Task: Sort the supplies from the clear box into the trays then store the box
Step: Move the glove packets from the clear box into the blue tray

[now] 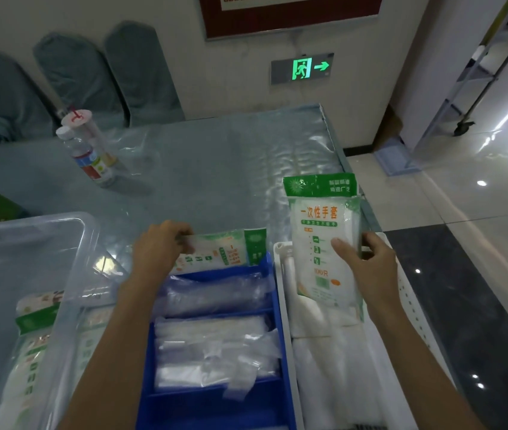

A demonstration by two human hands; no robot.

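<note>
My right hand (367,262) grips a green-and-white pack of disposable gloves (321,231), held upright over the white tray (411,302). My left hand (159,246) pinches a second glove pack (221,251) lying sideways at the far end of the blue divided tray (273,305). The blue tray's compartments hold clear plastic packets (215,349). White cloth-like items (330,361) lie in the white tray. The clear box (69,274) stands at the left with more glove packs (32,342) inside.
A water bottle (86,156) and a lidded cup (91,135) stand on the plastic-covered table at the back left. Covered chairs (91,76) line the far side. The table's right edge drops to a glossy tiled floor (464,212).
</note>
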